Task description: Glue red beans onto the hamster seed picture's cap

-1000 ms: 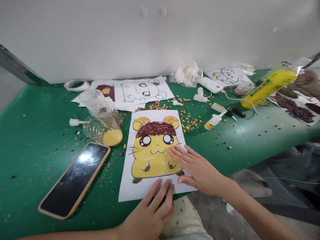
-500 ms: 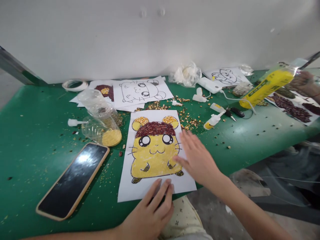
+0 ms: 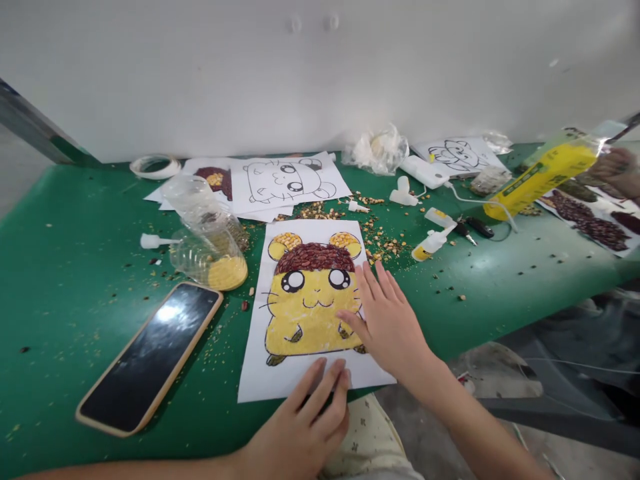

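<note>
A white sheet with a hamster picture (image 3: pixel 313 313) lies before me on the green table. Its body is covered in fine yellow grain, the head top in red beans, and parts of the ears in corn kernels. My left hand (image 3: pixel 310 413) rests at the sheet's bottom edge, fingers spread and fingertips on the paper. Over the right side of the picture, my right hand (image 3: pixel 387 317) is held flat with fingers stretched out, covering part of the hamster's side and foot. Whether its palm presses on the grain cannot be made out. Neither hand holds anything.
A phone (image 3: pixel 150 360) lies at left, near a clear plastic bottle (image 3: pixel 207 233) with yellow grain. Glue bottles (image 3: pixel 433 241), keys (image 3: pixel 467 230) and scattered seeds lie beyond. At right, another person's hand (image 3: pixel 617 170) is near a yellow bag (image 3: pixel 545 177).
My right hand has shifted slightly left, further over the hamster's side. My left hand stays at the bottom edge. The whole view has moved a little.
</note>
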The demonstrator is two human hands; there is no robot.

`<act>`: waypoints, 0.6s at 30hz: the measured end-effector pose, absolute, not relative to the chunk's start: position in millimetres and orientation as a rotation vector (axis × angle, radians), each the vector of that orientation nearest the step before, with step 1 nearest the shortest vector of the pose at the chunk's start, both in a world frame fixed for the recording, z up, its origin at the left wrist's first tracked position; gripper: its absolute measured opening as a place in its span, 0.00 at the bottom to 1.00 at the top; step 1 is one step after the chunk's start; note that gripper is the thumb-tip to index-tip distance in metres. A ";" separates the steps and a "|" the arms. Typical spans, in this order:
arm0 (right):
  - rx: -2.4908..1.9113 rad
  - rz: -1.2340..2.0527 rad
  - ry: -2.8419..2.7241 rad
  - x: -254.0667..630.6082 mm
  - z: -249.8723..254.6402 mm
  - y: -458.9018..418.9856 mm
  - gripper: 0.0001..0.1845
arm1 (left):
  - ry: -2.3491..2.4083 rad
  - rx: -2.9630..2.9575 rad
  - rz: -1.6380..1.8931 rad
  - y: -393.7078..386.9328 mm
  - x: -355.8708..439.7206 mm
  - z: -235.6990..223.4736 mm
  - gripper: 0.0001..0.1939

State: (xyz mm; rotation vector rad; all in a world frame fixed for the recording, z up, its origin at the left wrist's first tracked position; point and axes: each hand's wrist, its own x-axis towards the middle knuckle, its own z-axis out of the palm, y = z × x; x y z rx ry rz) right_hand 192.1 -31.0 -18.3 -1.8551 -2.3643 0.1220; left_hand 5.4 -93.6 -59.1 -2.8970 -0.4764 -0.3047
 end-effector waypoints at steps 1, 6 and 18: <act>-1.789 0.136 -2.396 188.8 -18.3 -31.2 0.42 | -0.498 -2.898 -0.319 -94.3 5.4 -60.0 0.14; -1.605 0.237 -2.539 182.7 -22.8 -31.0 0.37 | -0.520 -2.901 -0.316 -94.2 4.9 -58.8 0.15; -1.778 0.055 -2.327 178.1 -29.5 -32.1 0.38 | -0.493 -2.913 -0.325 -93.6 5.4 -56.1 0.15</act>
